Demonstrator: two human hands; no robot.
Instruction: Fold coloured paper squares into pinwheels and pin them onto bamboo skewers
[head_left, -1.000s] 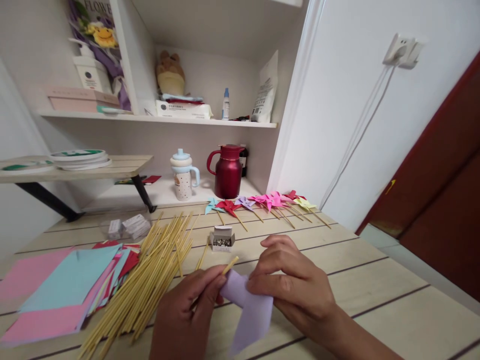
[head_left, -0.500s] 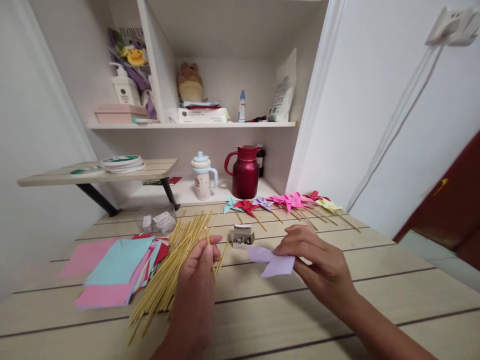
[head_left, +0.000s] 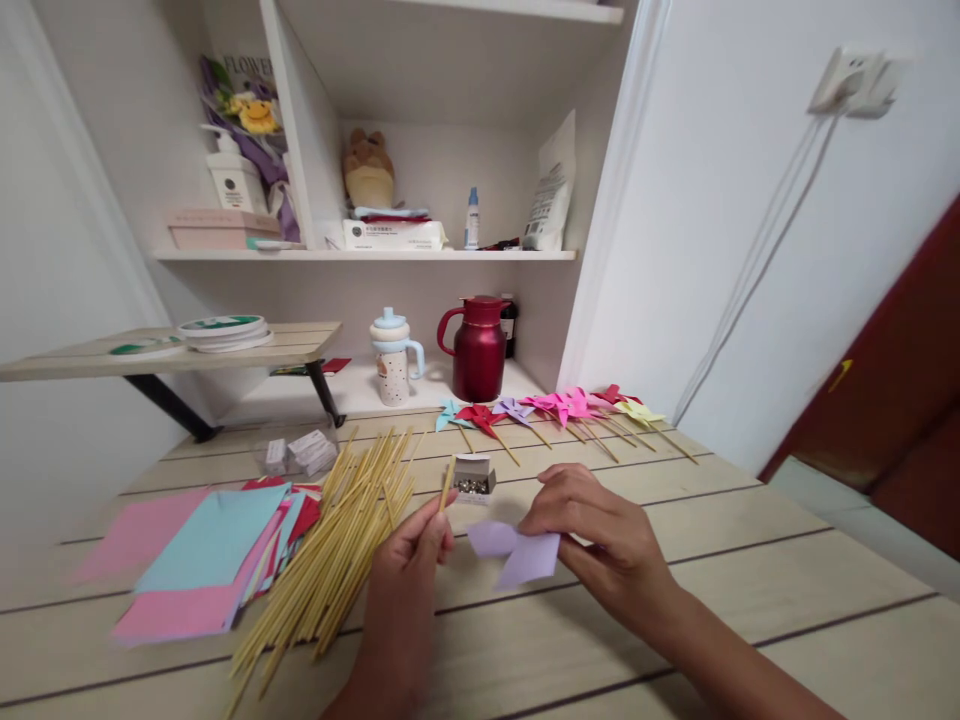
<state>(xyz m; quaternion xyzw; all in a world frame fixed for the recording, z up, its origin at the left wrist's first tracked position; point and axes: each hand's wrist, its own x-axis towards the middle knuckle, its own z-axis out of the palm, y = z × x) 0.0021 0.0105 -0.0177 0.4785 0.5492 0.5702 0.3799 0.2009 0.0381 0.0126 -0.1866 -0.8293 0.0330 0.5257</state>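
My left hand [head_left: 411,565] pinches a thin wooden stick [head_left: 448,482] near its upper end, and the stick stands almost upright. To the right, my right hand [head_left: 600,530] grips a folded lavender paper pinwheel [head_left: 529,558] by its middle, the fingers closed over its right side. The paper is a little apart from the stick. A small open box [head_left: 474,490] of shiny metal pins sits just beyond the two hands. Left of my left hand lies a loose heap of wooden sticks [head_left: 337,570]. My fingertips hide the pinwheel's centre.
Paper sheets [head_left: 210,545] in pink, blue and red lie at the left. Several pinwheels on sticks [head_left: 566,405] line the table's back edge. A red jug [head_left: 478,350] and a spotted cup [head_left: 393,370] stand behind. A small raised shelf [head_left: 300,345] overhangs the left.
My left hand has moved away from the heap toward the paper, bringing the stick beside the pin box. My right hand still holds the lavender pinwheel. The camera view has shifted slightly.
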